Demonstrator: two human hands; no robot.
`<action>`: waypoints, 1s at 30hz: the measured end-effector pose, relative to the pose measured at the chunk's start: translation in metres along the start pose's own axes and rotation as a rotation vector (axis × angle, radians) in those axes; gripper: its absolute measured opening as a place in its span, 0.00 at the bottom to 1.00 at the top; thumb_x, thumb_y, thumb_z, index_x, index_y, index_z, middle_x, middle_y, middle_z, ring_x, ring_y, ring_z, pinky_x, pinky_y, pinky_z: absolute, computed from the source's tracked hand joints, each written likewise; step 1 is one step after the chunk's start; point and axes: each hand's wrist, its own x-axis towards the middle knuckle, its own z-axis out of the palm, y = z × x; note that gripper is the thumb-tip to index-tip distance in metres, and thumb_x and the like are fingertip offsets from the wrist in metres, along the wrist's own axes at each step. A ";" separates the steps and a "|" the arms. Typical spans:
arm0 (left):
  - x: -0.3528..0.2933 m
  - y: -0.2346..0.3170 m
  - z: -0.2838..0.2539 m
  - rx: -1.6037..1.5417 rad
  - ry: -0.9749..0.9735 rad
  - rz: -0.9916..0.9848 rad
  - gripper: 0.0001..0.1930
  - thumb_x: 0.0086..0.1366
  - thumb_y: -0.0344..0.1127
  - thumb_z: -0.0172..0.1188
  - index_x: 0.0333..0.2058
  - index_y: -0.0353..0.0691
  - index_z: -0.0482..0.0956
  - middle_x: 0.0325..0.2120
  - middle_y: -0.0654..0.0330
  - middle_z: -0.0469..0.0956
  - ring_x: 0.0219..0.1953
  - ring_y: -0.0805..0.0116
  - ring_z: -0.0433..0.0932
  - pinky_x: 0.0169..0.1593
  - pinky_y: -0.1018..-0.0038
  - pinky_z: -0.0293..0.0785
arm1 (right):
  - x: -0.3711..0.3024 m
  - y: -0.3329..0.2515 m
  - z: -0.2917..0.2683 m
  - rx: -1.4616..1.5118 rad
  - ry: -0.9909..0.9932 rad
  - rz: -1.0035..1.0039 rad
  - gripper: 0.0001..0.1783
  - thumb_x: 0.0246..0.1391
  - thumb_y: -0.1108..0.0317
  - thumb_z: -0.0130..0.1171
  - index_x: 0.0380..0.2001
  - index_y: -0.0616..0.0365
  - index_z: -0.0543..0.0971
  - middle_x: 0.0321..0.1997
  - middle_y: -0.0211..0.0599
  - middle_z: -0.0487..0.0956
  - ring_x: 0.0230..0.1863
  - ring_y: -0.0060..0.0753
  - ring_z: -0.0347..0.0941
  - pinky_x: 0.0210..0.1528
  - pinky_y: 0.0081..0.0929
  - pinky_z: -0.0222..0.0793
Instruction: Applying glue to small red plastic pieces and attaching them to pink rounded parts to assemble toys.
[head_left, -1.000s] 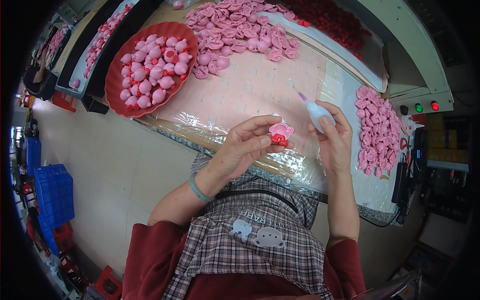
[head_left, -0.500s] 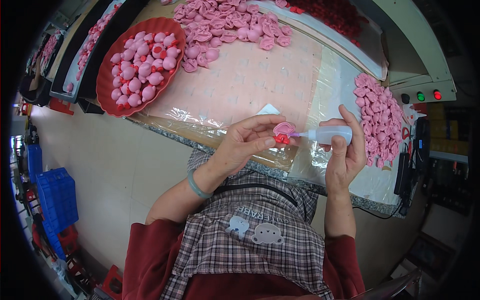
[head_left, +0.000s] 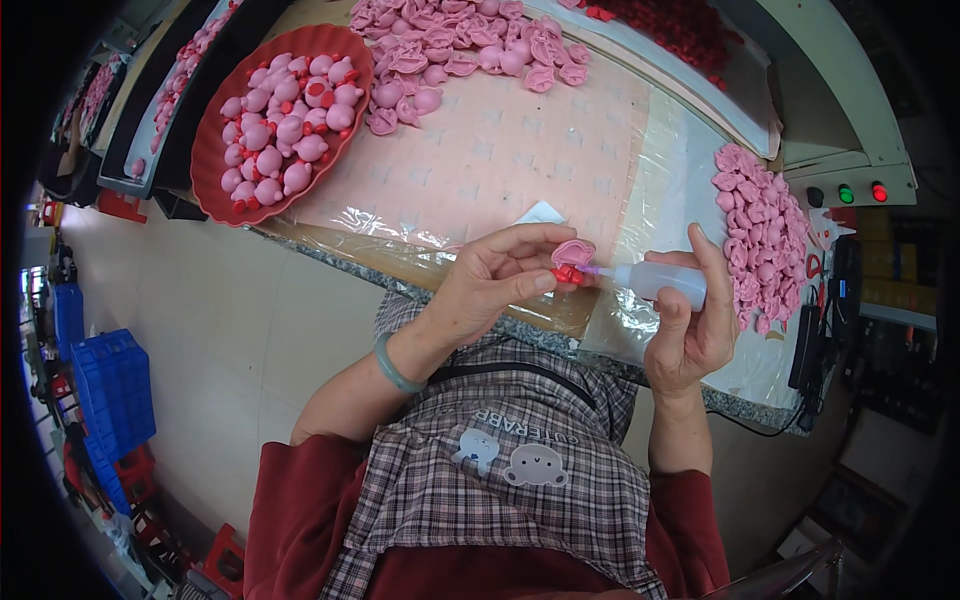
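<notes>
My left hand (head_left: 500,278) is closed on a small pink moulded piece (head_left: 573,252) with a folded rim and a red part (head_left: 567,274) at its lower side. The fingertips pinch it above the table's near edge. In my right hand (head_left: 692,335) lies a translucent white squeeze bottle (head_left: 665,282), gripped between thumb and fingers. Its thin purple nozzle (head_left: 592,270) points left and reaches the pink and red piece. Whether any liquid comes out is too small to tell.
A red scalloped bowl (head_left: 207,180) at the left holds pink round pieces with red parts. Pink pieces lie in a far pile (head_left: 450,45) and a right pile (head_left: 760,235). Behind stands a tray of dark red pieces (head_left: 660,35). A control panel (head_left: 860,193) has green and red lights.
The bottle has tilted, its base now lower toward me, and my right hand has turned with it. The pink piece has shifted and tipped slightly in my left fingers.
</notes>
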 end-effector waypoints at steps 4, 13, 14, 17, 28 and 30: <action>0.000 -0.001 0.000 -0.010 -0.006 0.006 0.24 0.65 0.24 0.59 0.59 0.30 0.68 0.55 0.50 0.74 0.58 0.62 0.73 0.63 0.68 0.68 | 0.001 -0.003 0.000 -0.003 -0.018 0.012 0.28 0.65 0.57 0.54 0.58 0.70 0.70 0.34 0.46 0.82 0.35 0.29 0.78 0.38 0.24 0.73; 0.001 0.000 0.001 -0.015 -0.004 0.002 0.24 0.65 0.24 0.60 0.59 0.30 0.68 0.55 0.50 0.74 0.58 0.62 0.74 0.63 0.68 0.69 | 0.002 0.002 0.000 0.012 -0.015 -0.072 0.26 0.60 0.63 0.60 0.55 0.72 0.72 0.38 0.49 0.81 0.33 0.37 0.80 0.33 0.26 0.75; 0.001 0.000 0.001 -0.015 -0.004 0.002 0.24 0.65 0.24 0.60 0.59 0.30 0.68 0.55 0.50 0.74 0.58 0.62 0.74 0.63 0.68 0.69 | 0.001 0.003 0.000 0.002 -0.016 -0.077 0.26 0.60 0.63 0.61 0.55 0.72 0.72 0.38 0.50 0.81 0.33 0.37 0.80 0.33 0.26 0.75; 0.001 0.000 0.001 -0.008 -0.002 -0.001 0.24 0.65 0.24 0.60 0.59 0.30 0.68 0.54 0.50 0.75 0.57 0.61 0.74 0.63 0.68 0.69 | 0.002 0.002 0.001 0.019 -0.017 -0.074 0.26 0.60 0.63 0.61 0.54 0.72 0.73 0.39 0.50 0.81 0.33 0.37 0.80 0.33 0.27 0.75; 0.001 0.001 0.001 -0.020 0.009 -0.014 0.24 0.64 0.24 0.60 0.59 0.31 0.68 0.55 0.50 0.74 0.58 0.62 0.73 0.63 0.68 0.69 | 0.002 0.000 0.001 -0.020 -0.019 -0.087 0.25 0.59 0.63 0.61 0.53 0.72 0.73 0.39 0.49 0.81 0.31 0.38 0.79 0.31 0.28 0.74; 0.000 0.002 0.001 -0.019 0.007 -0.015 0.24 0.64 0.24 0.60 0.59 0.31 0.68 0.55 0.50 0.74 0.58 0.62 0.73 0.63 0.68 0.69 | 0.003 -0.001 0.001 -0.018 -0.025 -0.078 0.25 0.59 0.63 0.62 0.53 0.72 0.73 0.40 0.49 0.81 0.31 0.38 0.79 0.31 0.28 0.74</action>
